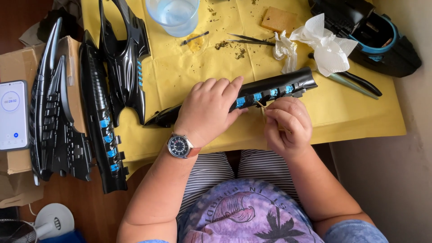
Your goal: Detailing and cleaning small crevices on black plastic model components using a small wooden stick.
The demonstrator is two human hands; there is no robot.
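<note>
Long black model part, judged light, rigid, fragile: clamped mid-length by the left hand; thin stick pinched by the right hand just below it.

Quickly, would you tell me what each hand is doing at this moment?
Left hand: closed over the long black model part, pressing it onto the yellow sheet.
Right hand: pinched shut on a thin stick touching the part.
</note>
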